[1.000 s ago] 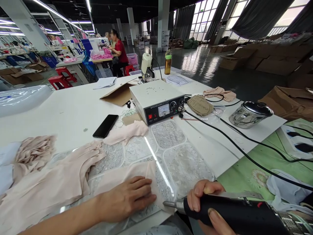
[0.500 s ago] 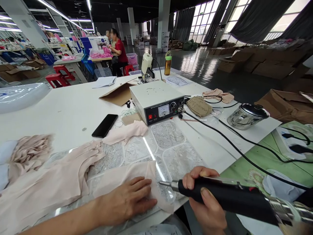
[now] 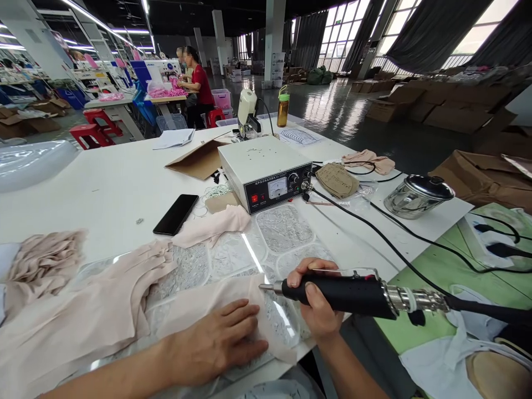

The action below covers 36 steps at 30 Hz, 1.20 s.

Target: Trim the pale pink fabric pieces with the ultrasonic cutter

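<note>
- Since the earlier frame, the right hand point(image 3: 319, 303) has carried the black handheld tool point(image 3: 344, 293) farther from the body; the left hand point(image 3: 220, 339) has barely shifted.
- Right hand: fingers wrapped round the barrel, tip aimed left at the pale pink cloth's point(image 3: 193, 302) far right corner — touching or just above, I can't tell.
- Left hand: flat, palm down on the cloth, fingers slightly apart — I read that as steadying it against the patterned mat point(image 3: 286, 228).
- Tool's cable point(image 3: 490, 310) trails right, leaving the tip unobstructed, I judge.
</note>
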Available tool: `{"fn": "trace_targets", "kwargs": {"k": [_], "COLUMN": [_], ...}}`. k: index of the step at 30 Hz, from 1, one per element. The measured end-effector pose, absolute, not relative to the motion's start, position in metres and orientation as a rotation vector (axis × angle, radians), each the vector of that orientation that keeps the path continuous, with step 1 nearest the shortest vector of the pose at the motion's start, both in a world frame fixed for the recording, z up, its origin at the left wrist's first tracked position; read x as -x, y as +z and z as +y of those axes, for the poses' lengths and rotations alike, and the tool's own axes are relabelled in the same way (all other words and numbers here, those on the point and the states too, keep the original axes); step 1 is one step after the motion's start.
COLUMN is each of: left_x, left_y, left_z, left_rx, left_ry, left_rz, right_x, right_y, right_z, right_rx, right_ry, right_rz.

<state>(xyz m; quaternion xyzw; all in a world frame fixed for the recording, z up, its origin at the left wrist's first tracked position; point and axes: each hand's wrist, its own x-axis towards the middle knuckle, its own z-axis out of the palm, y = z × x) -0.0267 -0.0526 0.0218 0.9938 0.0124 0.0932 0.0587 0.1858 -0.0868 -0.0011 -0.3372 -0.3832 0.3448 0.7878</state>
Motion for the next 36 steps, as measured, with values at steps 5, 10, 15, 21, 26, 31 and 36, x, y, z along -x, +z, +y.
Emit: {"fn": "trace_targets", "kwargs": {"k": [5, 10, 15, 21, 26, 31, 36], "left_x": [0.025, 0.025, 0.024, 0.024, 0.024, 0.025, 0.028], "left_y": [0.024, 0.025, 0.028, 0.027, 0.028, 0.026, 0.016], "left_z": [-0.051, -0.049, -0.047, -0.044, -0.043, -0.044, -0.046], "left_rx": [-3.017, -3.029, -3.005, -3.016, -3.029, -3.043, -3.039], "left_ry": [0.293, 0.275, 0.236, 0.214, 0.141, 0.138, 0.203], "left_rz": [0.03, 0.01, -0.006, -0.038, -0.033, -0.04, -0.019], "right_x": [-0.187, -0.188, -0.188, -0.188, -0.188, -0.188, -0.186], "right_y": [-0.001, -0.002, -0.002, 0.001, 0.003, 0.003, 0.003], "right_z": [-0.085, -0.084, -0.083, -0.082, -0.081, -0.081, -0.081], "right_rx": [0.737, 0.731, 0.728, 0.714, 0.713, 0.718, 0.717], "right_ry": [0.742, 0.734, 0.744, 0.746, 0.736, 0.736, 0.718], "right_rz": [-0.83, -0.829, -0.829, -0.825, -0.818, -0.804, -0.794]}}
